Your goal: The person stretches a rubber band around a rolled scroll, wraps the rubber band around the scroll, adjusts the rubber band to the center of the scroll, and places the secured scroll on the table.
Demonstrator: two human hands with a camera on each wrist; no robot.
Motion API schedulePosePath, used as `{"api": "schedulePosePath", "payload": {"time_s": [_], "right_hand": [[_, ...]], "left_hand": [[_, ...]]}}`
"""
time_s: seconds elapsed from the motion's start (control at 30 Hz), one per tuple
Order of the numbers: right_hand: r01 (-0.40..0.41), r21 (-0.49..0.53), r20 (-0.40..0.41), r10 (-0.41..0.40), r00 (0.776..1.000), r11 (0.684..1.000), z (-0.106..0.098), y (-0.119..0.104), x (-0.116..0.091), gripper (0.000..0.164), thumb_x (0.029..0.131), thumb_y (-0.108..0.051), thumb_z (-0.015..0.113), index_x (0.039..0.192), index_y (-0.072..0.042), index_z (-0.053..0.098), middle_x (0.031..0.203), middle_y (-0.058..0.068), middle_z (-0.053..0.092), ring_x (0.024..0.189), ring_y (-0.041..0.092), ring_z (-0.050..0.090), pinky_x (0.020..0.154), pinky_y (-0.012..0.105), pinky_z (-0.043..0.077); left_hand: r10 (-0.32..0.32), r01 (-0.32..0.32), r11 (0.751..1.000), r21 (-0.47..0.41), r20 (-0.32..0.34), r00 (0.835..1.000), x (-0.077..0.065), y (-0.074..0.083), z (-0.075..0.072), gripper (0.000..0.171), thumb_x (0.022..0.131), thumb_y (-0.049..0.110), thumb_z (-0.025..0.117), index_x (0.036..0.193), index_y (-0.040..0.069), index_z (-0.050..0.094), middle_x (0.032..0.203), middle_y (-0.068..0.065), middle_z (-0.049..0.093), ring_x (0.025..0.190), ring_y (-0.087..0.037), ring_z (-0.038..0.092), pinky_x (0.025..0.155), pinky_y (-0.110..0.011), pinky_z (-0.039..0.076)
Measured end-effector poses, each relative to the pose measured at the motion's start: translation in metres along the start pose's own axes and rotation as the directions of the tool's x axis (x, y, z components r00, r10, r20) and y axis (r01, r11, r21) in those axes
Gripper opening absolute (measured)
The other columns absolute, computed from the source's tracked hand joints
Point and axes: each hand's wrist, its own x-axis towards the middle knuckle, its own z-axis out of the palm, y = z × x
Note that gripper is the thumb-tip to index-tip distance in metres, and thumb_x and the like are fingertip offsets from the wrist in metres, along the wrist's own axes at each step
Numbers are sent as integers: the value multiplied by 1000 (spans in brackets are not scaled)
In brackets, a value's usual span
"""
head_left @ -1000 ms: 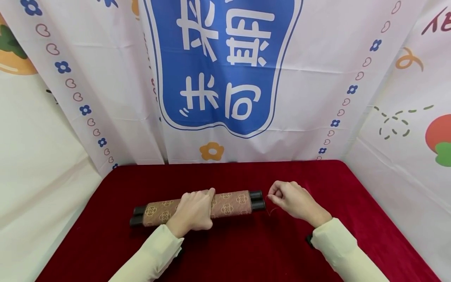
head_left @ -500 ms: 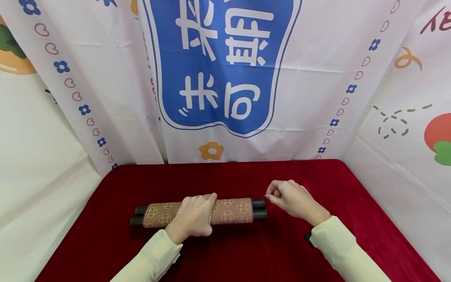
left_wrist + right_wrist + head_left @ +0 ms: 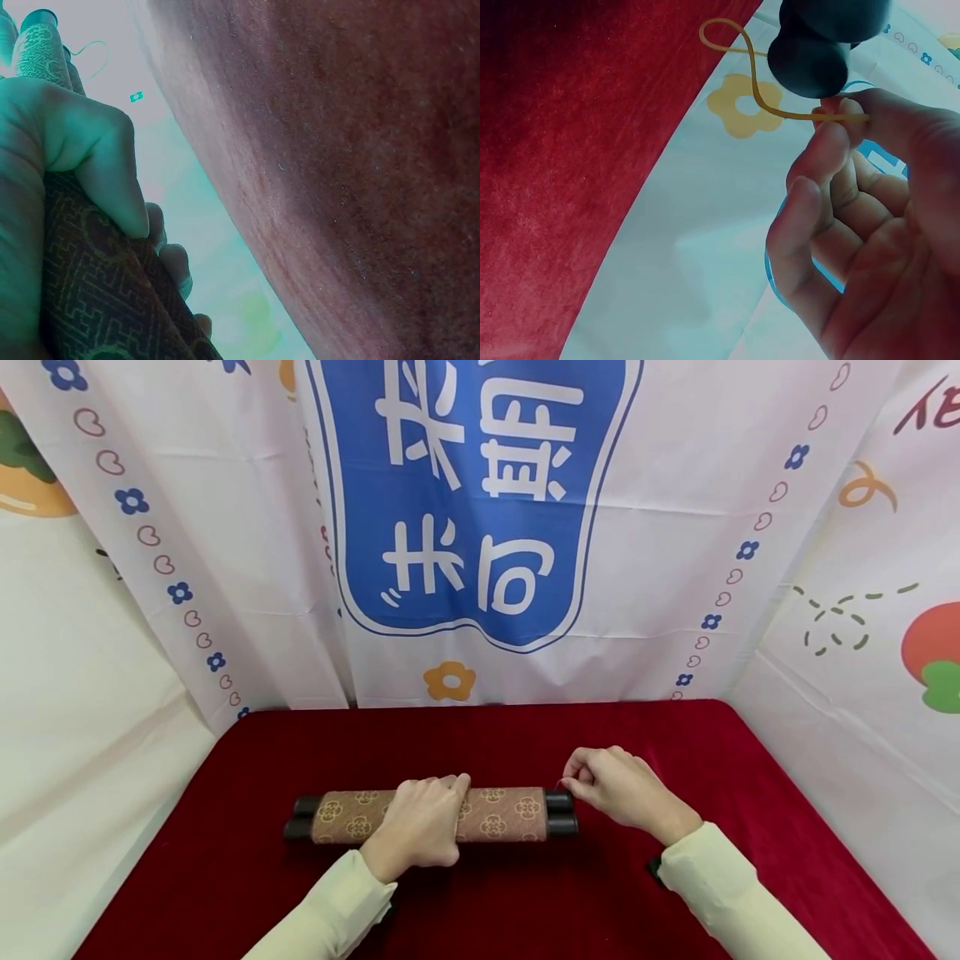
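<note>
A rolled scroll (image 3: pixel 510 815), wrapped in brown cloth with gold flower patterns, lies nearly level across the head view. Two dark knobs (image 3: pixel 561 814) stick out at its right end, with a matching pair (image 3: pixel 300 817) at the left. My left hand (image 3: pixel 422 823) grips the roll around its middle; the left wrist view shows fingers curled about the patterned cloth (image 3: pixel 97 277). Beside the right knobs, my right hand (image 3: pixel 622 789) pinches a thin cord between thumb and fingertips. In the right wrist view this yellow cord (image 3: pixel 756 82) loops out past the dark rod end (image 3: pixel 810 66).
A deep red velvet cloth (image 3: pixel 540 902) covers the table, whose back edge meets a white printed curtain (image 3: pixel 645 610) with a blue panel (image 3: pixel 472 568). White fabric walls (image 3: pixel 847 693) stand along both sides.
The scroll has swung from a slight tilt to nearly level, its right end coming nearer me, and shifted a little right. My right hand has edged left to the knobs, still pinching the cord.
</note>
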Motion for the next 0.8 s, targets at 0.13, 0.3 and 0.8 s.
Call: {"api": "schedulePosePath", "payload": {"time_s": [0.13,0.3,0.8], "right_hand": [[5,1,5,-5,1000,1000,1,-1,-2,5,96,-20,78,94,-20,73,64,-10,53,55,4,45,50,22,38],[16,14,-4,-15,1000,1000,2,-3,-3,5,96,-19,78,94,-20,73,67,-10,55,57,4,47,52,22,40],[-22,110,-33,25,999,994,5,-6,-6,4,96,-19,78,97,-19,73,80,-11,69,71,5,61,66,22,54]], "left_hand": [[-20,21,1000,13,-11,1000,1,1,2,46,59,25,80,101,17,61,72,6,58,58,-19,61,47,-34,40],[-64,64,997,29,-24,998,2,0,3,43,59,24,79,97,16,59,74,5,59,58,-20,60,47,-35,40],[-129,129,992,4,-60,990,5,-3,3,46,60,24,78,101,13,62,78,2,64,58,-22,60,45,-39,42]]}}
